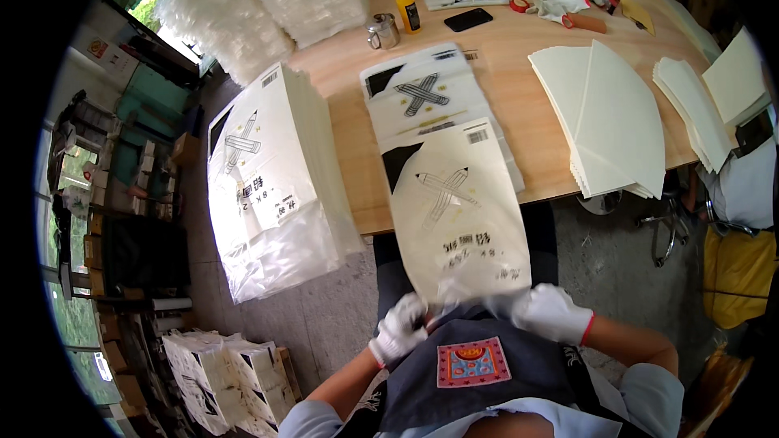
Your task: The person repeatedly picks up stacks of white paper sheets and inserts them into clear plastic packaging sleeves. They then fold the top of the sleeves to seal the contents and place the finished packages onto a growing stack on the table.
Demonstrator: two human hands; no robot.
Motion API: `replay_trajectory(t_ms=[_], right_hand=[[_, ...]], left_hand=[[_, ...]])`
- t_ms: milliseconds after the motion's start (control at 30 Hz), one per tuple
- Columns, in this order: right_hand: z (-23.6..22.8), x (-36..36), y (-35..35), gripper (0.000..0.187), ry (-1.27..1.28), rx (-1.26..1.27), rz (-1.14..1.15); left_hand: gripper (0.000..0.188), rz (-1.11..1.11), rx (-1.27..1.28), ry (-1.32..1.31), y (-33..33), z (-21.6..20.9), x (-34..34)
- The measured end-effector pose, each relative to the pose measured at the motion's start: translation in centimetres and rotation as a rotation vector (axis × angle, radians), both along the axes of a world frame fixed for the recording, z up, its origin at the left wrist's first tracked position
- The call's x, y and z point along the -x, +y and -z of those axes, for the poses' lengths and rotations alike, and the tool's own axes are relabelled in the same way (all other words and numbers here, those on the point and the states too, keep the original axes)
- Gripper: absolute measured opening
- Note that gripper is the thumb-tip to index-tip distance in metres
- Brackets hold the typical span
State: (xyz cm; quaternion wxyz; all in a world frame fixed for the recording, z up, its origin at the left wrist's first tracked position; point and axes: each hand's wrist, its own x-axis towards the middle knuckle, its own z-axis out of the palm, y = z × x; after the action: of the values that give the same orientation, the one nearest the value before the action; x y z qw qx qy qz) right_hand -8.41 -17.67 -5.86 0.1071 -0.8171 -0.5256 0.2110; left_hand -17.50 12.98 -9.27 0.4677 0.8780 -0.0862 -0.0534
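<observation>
In front of me a clear plastic bag (458,219) with pencils printed on it holds cream sheets of paper. It leans over the table's near edge, its loose open end toward my apron. My left hand (400,329), in a white glove, is closed at the left corner of that end. At the right corner is my gloved right hand (550,314), its fingers smeared by motion. Beneath the bag's far end lies a stack of printed plastic bags (422,89). A tall pile of filled bags (260,154) rises to the left, clear ends hanging toward me.
Fanned stacks of cream paper (604,118) lie on the wooden table (507,73) at the right. Toward the back are a metal cup (382,32), a yellow bottle (407,10) and a black phone (468,19). Packed bundles (231,381) sit on the floor at lower left.
</observation>
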Motion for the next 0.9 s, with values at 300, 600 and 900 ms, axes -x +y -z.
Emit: replay_trajectory(t_ms=[300,600,900], right_hand=[[4.0,-0.5,-1.7,0.029,0.128,0.366,0.345],[13.9,-8.5,1.6,0.032,1.093,-0.743,1.216],[5.5,-10.8,20.1,0.031,1.450,-0.840,0.567]], left_hand=[[0.014,-0.273,-0.258,0.021,1.7,5.4,1.7],[0.048,-0.460,0.491,0.154,2.3,9.5,-9.5],[0.046,-0.969,0.457,-0.636,10.1,-8.5,-3.2]])
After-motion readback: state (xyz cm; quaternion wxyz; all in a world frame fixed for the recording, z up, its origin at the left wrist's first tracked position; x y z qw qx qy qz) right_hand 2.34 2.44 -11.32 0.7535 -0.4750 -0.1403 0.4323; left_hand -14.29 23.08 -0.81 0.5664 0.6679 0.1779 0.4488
